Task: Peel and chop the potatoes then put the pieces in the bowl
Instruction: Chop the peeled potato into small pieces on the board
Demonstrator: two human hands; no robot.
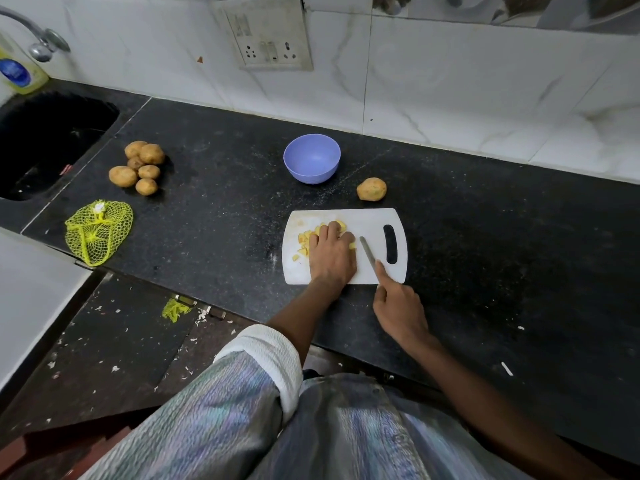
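Board: white cutting board (367,223) lies flat on black counter (221,216), handle slot on its right end.
Potato pieces: yellow chopped pieces (304,241) piled on left half of board, partly hidden under the left hand.
Left hand: left hand (331,252) palm down over the pile, fingers curled down onto the pieces; looks like it holds a piece at the fingertips, grip itself hidden.
Right hand: right hand (398,308) at near right corner of board, grips the knife handle, index finger stretched along the top.
Knife: knife (367,251), blade angled up and left across the board, tip just right of the left hand's fingers, between them and the handle slot.
Bowl: blue bowl (311,158) stands on counter beyond the board, apart from it, no pieces seen inside.
Single potato: whole unpeeled potato (371,189) just beyond board's far edge, right of bowl.
Potato pile: six whole potatoes (138,167) clustered far left on counter, near the sink (45,140).
Net bag: yellow mesh bag (98,232) flat on counter near the pile, at the near left edge.
Wall: socket plate (268,36) on white tiles above bowl.
Far left: tap (41,43) and soap bottle (17,69) above sink.
Floor: pale scraps and a yellow mesh bit (175,309) below counter edge.
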